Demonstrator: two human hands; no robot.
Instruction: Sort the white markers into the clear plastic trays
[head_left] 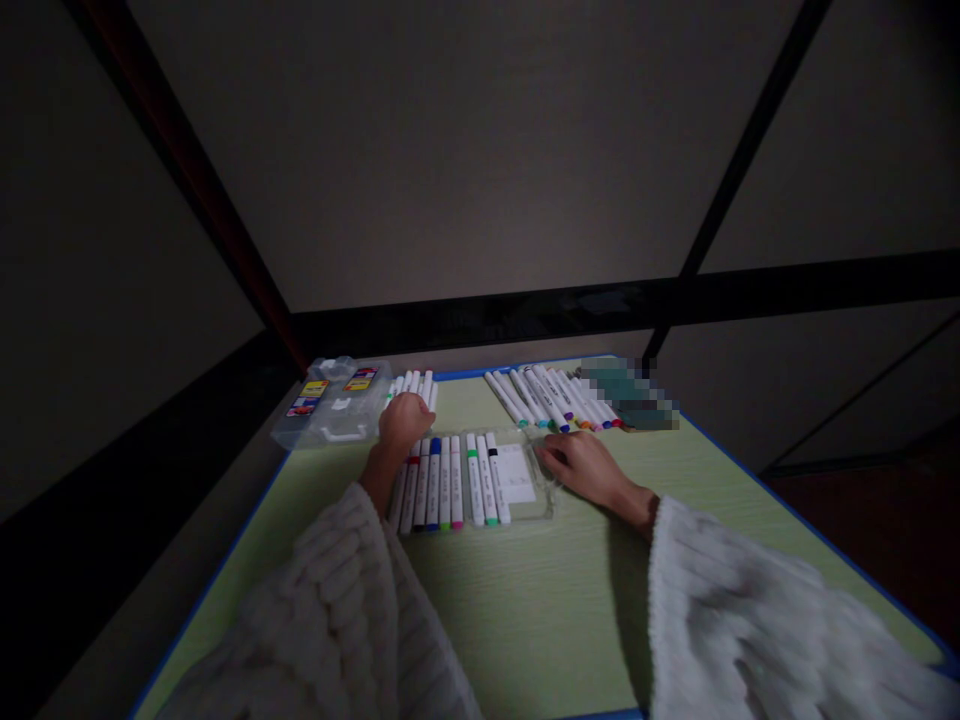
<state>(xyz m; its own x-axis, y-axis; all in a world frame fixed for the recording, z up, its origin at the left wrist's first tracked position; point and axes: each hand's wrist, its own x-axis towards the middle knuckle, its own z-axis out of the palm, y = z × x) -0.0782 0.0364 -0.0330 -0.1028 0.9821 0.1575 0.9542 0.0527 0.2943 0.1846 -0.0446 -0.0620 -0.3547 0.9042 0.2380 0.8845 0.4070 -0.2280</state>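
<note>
My left hand (406, 420) is curled at the near end of a small group of white markers (414, 382) at the back left. Its fingertips are hidden, and whatever they hold does not show. In front of it lies a clear plastic tray (541, 508) with white markers (445, 485) side by side in its left and middle, their coloured bands in red, blue, green, pink and black. A white card (516, 472) shows in its right part. With fingers bent together, my right hand (583, 466) rests at the tray's upper right edge and seems to grip it.
A clear plastic case (341, 405) with colourful labels is at the table's back left corner. More loose markers (551, 398) lie at the back, right of centre. Beside them is a blurred-out green object (637, 393). The pale green table (525, 610) has blue edging, with a wall behind.
</note>
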